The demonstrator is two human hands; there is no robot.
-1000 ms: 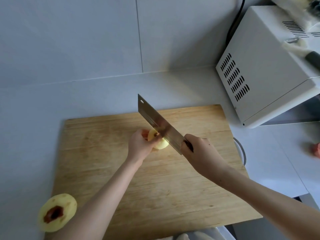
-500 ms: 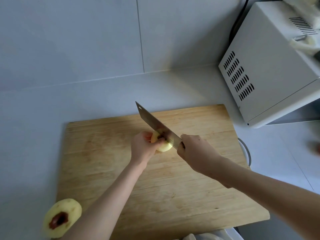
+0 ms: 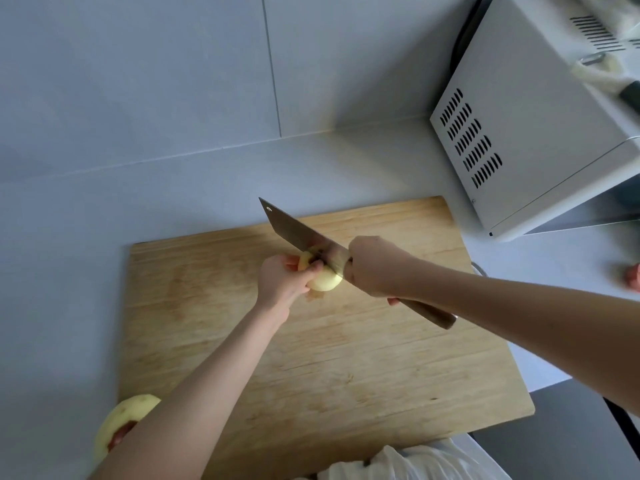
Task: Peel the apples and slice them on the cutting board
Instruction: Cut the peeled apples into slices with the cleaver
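Apple [image 3: 325,279] in play, peeled and pale yellow, sitting mid-way across the cutting board [image 3: 346,358], towards its far side. I'd call it firm but wet and slick with the skin off, round enough to roll, light in the hand. The safest hold is from the flank away from the blade, fingertips tucked back. That is about where the left hand [image 3: 282,282] is, fingers curled around the fruit's left side. The cleaver [image 3: 294,230] bites into the top, blade angled away. The right hand [image 3: 375,266] is wrapped tight around the handle close to the blade, with the wooden end poking out behind. A second peeled apple [image 3: 121,420], red at its core, sits off the board's near left corner. A white microwave [image 3: 519,133] is far right.
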